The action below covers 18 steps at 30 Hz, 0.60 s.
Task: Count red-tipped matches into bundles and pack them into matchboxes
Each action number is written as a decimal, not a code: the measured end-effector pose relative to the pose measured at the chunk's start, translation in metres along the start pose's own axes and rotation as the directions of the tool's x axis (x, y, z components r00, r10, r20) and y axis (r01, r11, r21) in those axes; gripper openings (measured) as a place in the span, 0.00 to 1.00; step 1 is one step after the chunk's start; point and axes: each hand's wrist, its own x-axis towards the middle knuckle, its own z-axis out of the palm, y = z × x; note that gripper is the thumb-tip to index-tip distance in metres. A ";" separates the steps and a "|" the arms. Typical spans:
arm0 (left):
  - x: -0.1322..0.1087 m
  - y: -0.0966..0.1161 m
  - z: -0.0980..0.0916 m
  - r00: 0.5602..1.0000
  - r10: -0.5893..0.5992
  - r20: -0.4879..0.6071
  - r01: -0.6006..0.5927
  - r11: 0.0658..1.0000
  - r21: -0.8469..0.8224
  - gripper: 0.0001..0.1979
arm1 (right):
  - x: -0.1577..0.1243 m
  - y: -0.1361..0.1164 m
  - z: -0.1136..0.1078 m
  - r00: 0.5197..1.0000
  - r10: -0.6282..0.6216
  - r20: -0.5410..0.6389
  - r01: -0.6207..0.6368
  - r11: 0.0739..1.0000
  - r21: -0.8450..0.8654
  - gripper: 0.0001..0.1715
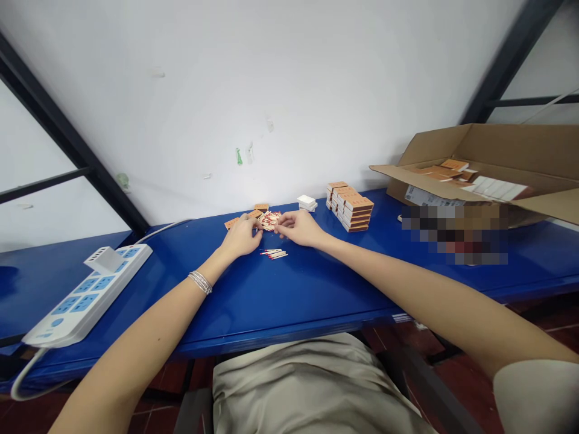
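A heap of loose matches [270, 219] with red heads lies on the blue table between my two hands. My left hand [243, 236] is at the heap's left edge, thumb and fingers curled together; whatever they hold is too small to make out. From the right, my right hand [302, 229] reaches the heap with its fingertips pinched close, and their contents cannot be made out either. Nearer to me, several matches [274, 254] lie roughly side by side. Orange matchboxes [257, 213] sit behind my left hand, partly covered by it.
White matchbox trays [306, 202] stand behind my right hand. Stacked matchboxes [350, 208] are to their right. An open cardboard box [493, 147] holds more matchboxes at the far right. A white power strip [90, 295] lies on the left, its cable running over the table [289, 301].
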 end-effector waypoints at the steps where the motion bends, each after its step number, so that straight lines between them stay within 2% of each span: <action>1: 0.001 -0.006 0.000 0.999 -0.046 0.003 0.046 0.998 0.038 0.06 | -0.001 -0.001 -0.001 0.998 -0.051 0.046 0.054 0.997 -0.055 0.05; 4: 0.003 -0.018 -0.001 0.991 -0.129 0.030 0.126 0.988 0.087 0.07 | -0.005 -0.005 -0.003 0.961 -0.171 0.217 0.215 0.956 -0.197 0.06; 6: 0.004 -0.021 -0.001 0.986 -0.157 0.050 0.152 0.985 0.083 0.09 | -0.007 -0.008 -0.005 0.927 -0.175 0.332 0.260 0.938 -0.231 0.08; 8: 0.005 -0.022 0.000 0.984 -0.168 0.057 0.164 0.984 0.075 0.10 | -0.008 -0.011 -0.006 0.902 -0.170 0.396 0.280 0.930 -0.237 0.10; 12: 0.005 -0.021 0.002 0.986 -0.157 0.048 0.153 0.985 0.076 0.07 | -0.008 -0.010 -0.007 0.904 -0.175 0.390 0.289 0.922 -0.258 0.13; 18: 0.007 -0.017 0.007 0.977 -0.211 0.003 0.211 0.975 0.071 0.08 | -0.006 -0.007 -0.006 0.919 -0.162 0.360 0.271 0.922 -0.277 0.12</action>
